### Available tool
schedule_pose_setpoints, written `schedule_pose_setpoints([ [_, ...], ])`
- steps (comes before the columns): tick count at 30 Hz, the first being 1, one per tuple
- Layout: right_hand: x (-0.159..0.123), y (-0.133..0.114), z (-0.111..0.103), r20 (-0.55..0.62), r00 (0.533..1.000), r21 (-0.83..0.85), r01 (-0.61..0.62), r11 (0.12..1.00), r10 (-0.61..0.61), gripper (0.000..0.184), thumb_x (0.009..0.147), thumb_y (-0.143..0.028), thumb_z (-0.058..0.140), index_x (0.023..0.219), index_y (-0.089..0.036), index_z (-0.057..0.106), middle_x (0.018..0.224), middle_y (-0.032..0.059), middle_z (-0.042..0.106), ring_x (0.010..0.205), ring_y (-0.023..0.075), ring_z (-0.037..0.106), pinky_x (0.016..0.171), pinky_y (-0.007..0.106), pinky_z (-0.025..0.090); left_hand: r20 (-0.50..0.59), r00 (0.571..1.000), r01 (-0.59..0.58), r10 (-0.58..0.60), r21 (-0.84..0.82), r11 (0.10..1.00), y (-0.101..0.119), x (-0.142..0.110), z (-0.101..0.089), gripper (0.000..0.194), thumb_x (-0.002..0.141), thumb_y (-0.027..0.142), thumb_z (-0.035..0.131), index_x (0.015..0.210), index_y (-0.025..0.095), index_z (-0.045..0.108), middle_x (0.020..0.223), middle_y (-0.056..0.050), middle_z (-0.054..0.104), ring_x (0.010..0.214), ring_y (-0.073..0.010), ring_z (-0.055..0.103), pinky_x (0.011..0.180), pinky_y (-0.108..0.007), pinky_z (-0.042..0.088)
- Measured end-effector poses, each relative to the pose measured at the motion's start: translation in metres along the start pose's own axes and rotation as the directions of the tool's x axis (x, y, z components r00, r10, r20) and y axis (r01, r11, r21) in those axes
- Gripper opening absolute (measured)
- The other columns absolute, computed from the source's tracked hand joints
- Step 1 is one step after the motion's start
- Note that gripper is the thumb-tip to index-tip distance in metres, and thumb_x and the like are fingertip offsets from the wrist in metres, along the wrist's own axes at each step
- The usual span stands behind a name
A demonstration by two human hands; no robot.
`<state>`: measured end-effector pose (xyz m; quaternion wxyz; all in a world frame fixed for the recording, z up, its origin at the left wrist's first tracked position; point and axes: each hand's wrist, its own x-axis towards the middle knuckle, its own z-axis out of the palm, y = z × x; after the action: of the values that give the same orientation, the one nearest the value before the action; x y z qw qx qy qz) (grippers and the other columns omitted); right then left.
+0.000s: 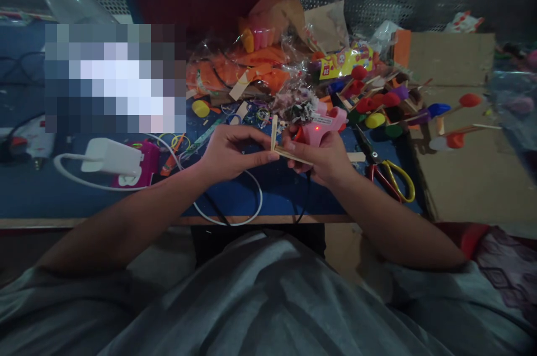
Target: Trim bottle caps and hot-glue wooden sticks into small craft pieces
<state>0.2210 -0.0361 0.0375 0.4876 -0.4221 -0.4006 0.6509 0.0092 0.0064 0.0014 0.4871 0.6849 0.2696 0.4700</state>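
Note:
My left hand (229, 149) is closed, with thumb and fingertips pinching a short upright wooden craft stick (274, 129) near its lower end. That end meets a second craft stick (293, 156), which lies roughly level and points right. My right hand (325, 157) is closed around this level stick, thumb on top. Just beyond the right hand is a pink glue gun (321, 128) with a small red light lit. The hand covers its handle, so whether the fingers also grip it cannot be told. Another flat stick (356, 157) shows right of the wrist.
Scissors (384, 169) with red and yellow handles lie right of my hand. Colourful spoon-like pieces (390, 100) pile up beside cardboard (470, 160). A white charger (111, 157) sits on a magenta socket block, its cable (255, 208) looping near the blue table's (176, 205) front edge.

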Motion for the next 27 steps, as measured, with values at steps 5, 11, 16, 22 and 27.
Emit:
schedule_pose_setpoints([
  [5,-0.0001,-0.0006,-0.0019,-0.026,0.999,-0.025,0.035,0.999,-0.036,0.063,0.055,-0.045,0.111,0.088,-0.022,0.063,0.073,-0.0064,0.067,0.046,0.0081,0.058,0.036,0.020,0.041,-0.131,0.981,0.120,-0.140,-0.150,0.981,0.0029,0.0044,0.0011,0.041,0.063,0.049,0.110,0.081,0.021,0.087,0.081,-0.003,0.084,0.072,-0.0142,0.076,0.073,-0.029,0.065],
  [11,-0.0004,-0.0021,-0.0026,-0.013,0.997,0.015,0.078,0.997,-0.078,0.065,0.055,-0.042,0.112,0.091,-0.023,0.061,0.076,-0.0069,0.069,0.044,0.0066,0.056,0.035,0.019,0.039,-0.215,0.946,0.154,-0.242,-0.360,0.920,0.0057,0.0092,0.0031,0.045,0.058,0.054,0.111,0.078,0.024,0.084,0.076,0.001,0.080,0.068,-0.0117,0.071,0.072,-0.029,0.064],
  [16,0.0014,-0.0024,-0.0013,-0.034,0.998,-0.027,0.058,0.998,-0.059,0.068,0.053,-0.047,0.112,0.090,-0.023,0.060,0.078,-0.0058,0.069,0.046,0.0063,0.056,0.036,0.020,0.039,-0.191,0.939,0.193,-0.286,-0.395,0.898,0.0083,0.0097,0.0025,0.038,0.068,0.052,0.107,0.082,0.024,0.085,0.078,0.001,0.079,0.067,-0.0117,0.070,0.068,-0.028,0.061],
  [22,0.0020,0.0002,-0.0041,-0.090,0.995,-0.118,0.038,0.992,-0.048,0.062,0.058,-0.051,0.109,0.091,-0.022,0.065,0.058,-0.0073,0.060,0.045,0.0100,0.055,0.038,0.022,0.040,-0.162,0.950,0.200,-0.265,-0.335,0.921,0.0025,0.0098,-0.0021,0.019,0.084,0.040,0.092,0.081,0.022,0.085,0.076,-0.001,0.079,0.067,-0.0131,0.071,0.067,-0.027,0.059],
  [27,0.0010,0.0039,-0.0057,-0.126,0.991,-0.101,0.041,0.994,-0.053,0.063,0.058,-0.051,0.108,0.092,-0.024,0.062,0.056,-0.0071,0.064,0.043,0.0111,0.057,0.039,0.021,0.040,-0.013,0.966,0.260,-0.260,-0.011,0.966,0.0079,0.0047,-0.0006,0.031,0.091,0.045,0.084,0.076,0.018,0.078,0.068,-0.003,0.076,0.063,-0.0139,0.069,0.065,-0.026,0.055],
])
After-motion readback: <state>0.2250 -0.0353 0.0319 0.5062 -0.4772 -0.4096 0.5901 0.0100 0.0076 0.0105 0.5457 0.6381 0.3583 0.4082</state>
